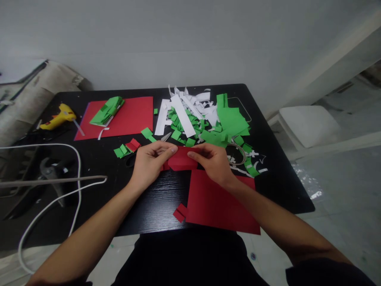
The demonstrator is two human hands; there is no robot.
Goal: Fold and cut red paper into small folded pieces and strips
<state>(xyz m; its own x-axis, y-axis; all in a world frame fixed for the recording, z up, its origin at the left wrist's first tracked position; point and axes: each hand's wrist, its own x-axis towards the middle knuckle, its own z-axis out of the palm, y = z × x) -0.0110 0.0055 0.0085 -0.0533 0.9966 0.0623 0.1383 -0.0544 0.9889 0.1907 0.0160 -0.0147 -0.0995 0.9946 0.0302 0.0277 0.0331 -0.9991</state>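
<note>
A folded piece of red paper (183,159) is held above the black table between my two hands. My left hand (151,161) pinches its left end, thumb on top. At its right end my right hand (212,161) grips it between thumb and fingers. Under my right forearm lies a large red sheet (218,200), with a small folded red piece (180,213) beside its left edge. Scissors (166,137) show partly behind my left hand. Small folded green (121,151) and red pieces (133,145) lie left of that hand.
Behind my hands is a heap of white strips (183,115) and green scraps (232,119). A roll of tape (236,154) stands right of my right hand. Further left are a red sheet (133,115), a folded green bundle (107,111), a yellow glue gun (61,117), pliers (52,174) and a white cable (79,190).
</note>
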